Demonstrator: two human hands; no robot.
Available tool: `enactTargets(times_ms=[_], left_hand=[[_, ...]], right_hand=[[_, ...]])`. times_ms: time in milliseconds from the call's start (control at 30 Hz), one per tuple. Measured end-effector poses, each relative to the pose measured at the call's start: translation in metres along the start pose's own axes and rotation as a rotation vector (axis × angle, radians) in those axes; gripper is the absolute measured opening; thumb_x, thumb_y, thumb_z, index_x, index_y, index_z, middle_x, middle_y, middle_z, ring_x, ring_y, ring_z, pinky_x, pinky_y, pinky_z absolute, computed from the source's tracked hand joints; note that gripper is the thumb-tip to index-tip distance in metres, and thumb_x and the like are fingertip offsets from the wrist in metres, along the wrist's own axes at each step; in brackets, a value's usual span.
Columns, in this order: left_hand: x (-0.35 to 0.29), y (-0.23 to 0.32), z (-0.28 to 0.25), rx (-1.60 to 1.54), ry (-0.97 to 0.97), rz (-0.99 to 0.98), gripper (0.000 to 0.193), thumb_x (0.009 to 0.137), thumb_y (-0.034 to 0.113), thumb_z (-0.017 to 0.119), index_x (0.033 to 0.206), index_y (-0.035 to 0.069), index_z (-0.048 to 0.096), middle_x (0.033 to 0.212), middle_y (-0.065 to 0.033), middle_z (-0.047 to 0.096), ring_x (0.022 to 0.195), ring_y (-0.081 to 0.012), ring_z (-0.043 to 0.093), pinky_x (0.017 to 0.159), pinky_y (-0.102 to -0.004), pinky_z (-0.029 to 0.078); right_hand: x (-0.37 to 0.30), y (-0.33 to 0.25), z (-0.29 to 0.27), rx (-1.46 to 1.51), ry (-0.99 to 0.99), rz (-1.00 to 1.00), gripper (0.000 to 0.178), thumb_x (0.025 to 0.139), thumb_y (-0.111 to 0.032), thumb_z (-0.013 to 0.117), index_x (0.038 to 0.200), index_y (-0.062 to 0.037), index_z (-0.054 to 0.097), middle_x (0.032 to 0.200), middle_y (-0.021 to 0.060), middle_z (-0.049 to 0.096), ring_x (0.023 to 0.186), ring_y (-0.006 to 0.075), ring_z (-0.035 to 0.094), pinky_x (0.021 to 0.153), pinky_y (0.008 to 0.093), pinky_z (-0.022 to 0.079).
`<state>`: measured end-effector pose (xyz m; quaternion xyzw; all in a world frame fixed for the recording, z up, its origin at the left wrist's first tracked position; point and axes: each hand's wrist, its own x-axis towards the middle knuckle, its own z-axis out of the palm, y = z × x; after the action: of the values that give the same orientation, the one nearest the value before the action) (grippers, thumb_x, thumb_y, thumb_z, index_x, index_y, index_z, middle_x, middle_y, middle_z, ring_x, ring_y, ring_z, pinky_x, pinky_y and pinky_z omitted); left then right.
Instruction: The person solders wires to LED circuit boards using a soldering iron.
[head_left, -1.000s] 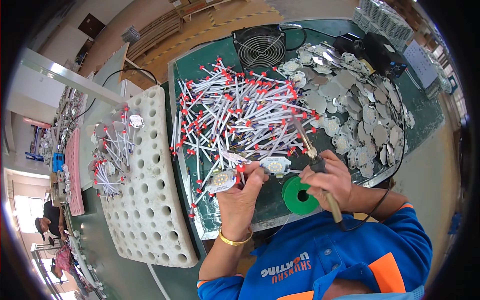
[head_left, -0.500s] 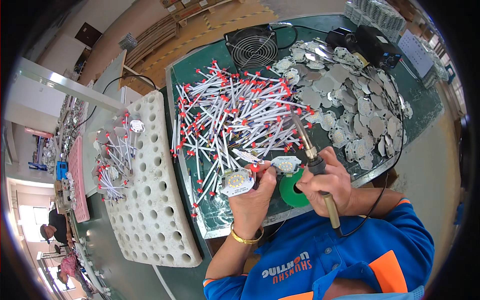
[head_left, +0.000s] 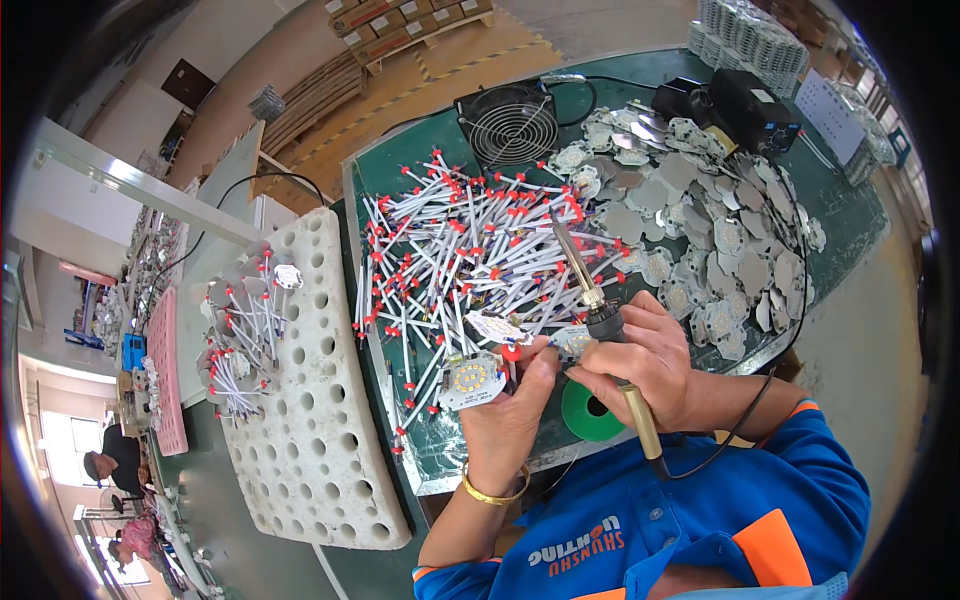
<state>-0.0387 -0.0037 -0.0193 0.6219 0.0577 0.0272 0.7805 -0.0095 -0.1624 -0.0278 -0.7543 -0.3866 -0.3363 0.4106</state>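
My left hand (head_left: pixel 508 412) is closed around several white LED boards. One board (head_left: pixel 470 380) faces up beside the thumb; another board (head_left: pixel 498 328) stands tilted beyond the fingers, next to a red plug on a wire. My right hand (head_left: pixel 652 362) grips a soldering iron (head_left: pixel 640 420), its hot end slanting up and left over the wires. The fingertips of both hands meet at a small LED board (head_left: pixel 572 343), partly hidden; whether the right fingers pinch it I cannot tell. Just below them sits a green solder spool (head_left: pixel 590 412).
White wires with red plugs (head_left: pixel 470 240) lie heaped on the green table, beside a pile of LED boards (head_left: pixel 720 215). A black fan (head_left: pixel 508 128) and a black box (head_left: pixel 752 108) stand behind. On the left, a white foam block (head_left: pixel 300 400) full of holes holds wired boards (head_left: pixel 240 340).
My right hand has moved left against the left fingertips, with the iron's tip swinging left too. The small board between the hands is now more covered. The whole view has shifted slightly.
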Motion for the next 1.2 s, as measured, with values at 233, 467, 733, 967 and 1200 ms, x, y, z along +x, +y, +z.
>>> enactTargets(times_ms=[233,467,733,967,1200], left_hand=[[0.004,0.003,-0.006,-0.077,-0.108,-0.193,0.022,0.08,0.003,0.063,0.101,-0.004,0.059,0.087,-0.0099,0.064,0.078,-0.0145,0.061,0.073,-0.0262,0.05],[0.012,0.009,0.0,-0.038,-0.165,-0.27,0.023,0.08,0.006,0.064,0.1,-0.003,0.06,0.089,-0.0088,0.065,0.078,-0.015,0.062,0.071,-0.0274,0.05],[0.016,-0.006,-0.01,-0.21,-0.231,-0.355,0.023,0.08,0.009,0.065,0.1,0.0,0.062,0.083,-0.0088,0.066,0.076,-0.0147,0.063,0.064,-0.024,0.045],[0.012,-0.006,-0.005,-0.2,-0.154,-0.31,0.017,0.079,0.001,0.061,0.095,0.0,0.064,0.08,-0.0108,0.066,0.073,-0.017,0.064,0.062,-0.0237,0.046],[0.006,0.014,-0.002,-0.112,-0.117,-0.277,0.019,0.077,0.002,0.065,0.095,-0.003,0.062,0.08,-0.0083,0.065,0.072,-0.0133,0.062,0.067,-0.0251,0.049]], right_hand=[[0.003,0.004,-0.01,0.011,0.05,0.019,0.044,0.06,-0.008,0.078,0.095,-0.0044,0.05,0.07,0.0081,0.057,0.054,0.0218,0.052,0.045,0.0332,0.036],[0.006,0.014,-0.014,0.155,-0.13,0.233,0.025,0.068,0.006,0.066,0.087,-0.0041,0.052,0.07,0.0088,0.056,0.055,0.0251,0.056,0.047,0.0326,0.043],[0.0,0.013,-0.007,0.15,-0.008,0.23,0.027,0.069,0.004,0.068,0.087,-0.0051,0.05,0.067,0.0074,0.056,0.055,0.0243,0.057,0.048,0.0312,0.044],[-0.006,0.012,-0.005,0.208,-0.016,0.326,0.028,0.07,0.0,0.07,0.088,-0.0055,0.05,0.067,0.0083,0.056,0.056,0.0244,0.058,0.049,0.0316,0.044],[-0.012,0.019,-0.037,0.153,-0.055,0.052,0.042,0.076,-0.037,0.068,0.093,-0.0029,0.052,0.082,0.0121,0.063,0.06,0.0262,0.055,0.052,0.0402,0.041]])
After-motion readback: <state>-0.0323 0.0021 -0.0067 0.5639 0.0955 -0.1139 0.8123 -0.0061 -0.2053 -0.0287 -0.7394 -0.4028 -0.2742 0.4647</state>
